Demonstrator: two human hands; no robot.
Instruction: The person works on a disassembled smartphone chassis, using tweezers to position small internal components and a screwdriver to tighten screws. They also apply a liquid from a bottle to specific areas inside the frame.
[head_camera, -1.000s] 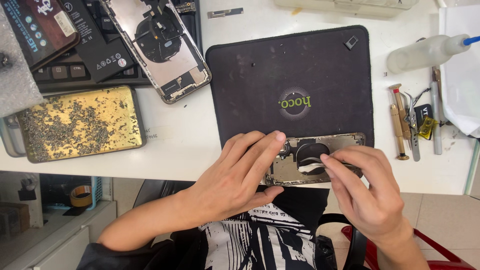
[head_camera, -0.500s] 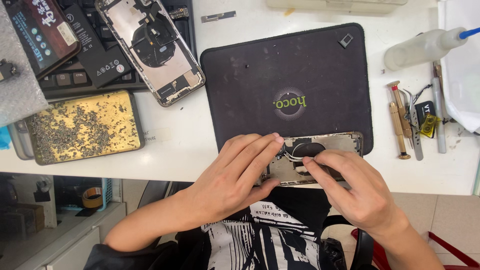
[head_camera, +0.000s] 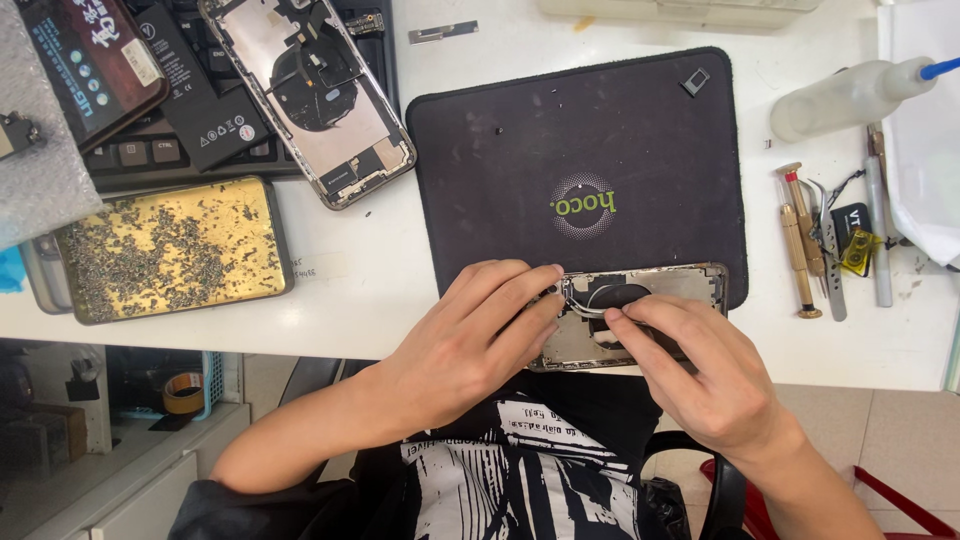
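A white worktop (head_camera: 400, 270) runs across the scene under bright, even light, its front edge passing just beneath the hands; beyond the hands lies a black rectangular rubber work mat (head_camera: 520, 140); to their far left sits a shallow gold-coloured metal tray (head_camera: 175, 250) strewn with tiny screws, a dark keyboard (head_camera: 150, 150) behind it; well to the right, small screwdrivers (head_camera: 800, 240) and a clear plastic squeeze bottle (head_camera: 850, 98) rest on the worktop; below the left forearm, white cabinet shelving (head_camera: 110, 440) holds a roll of tape (head_camera: 183, 392); pale floor tiles (head_camera: 890, 420) show at lower right.
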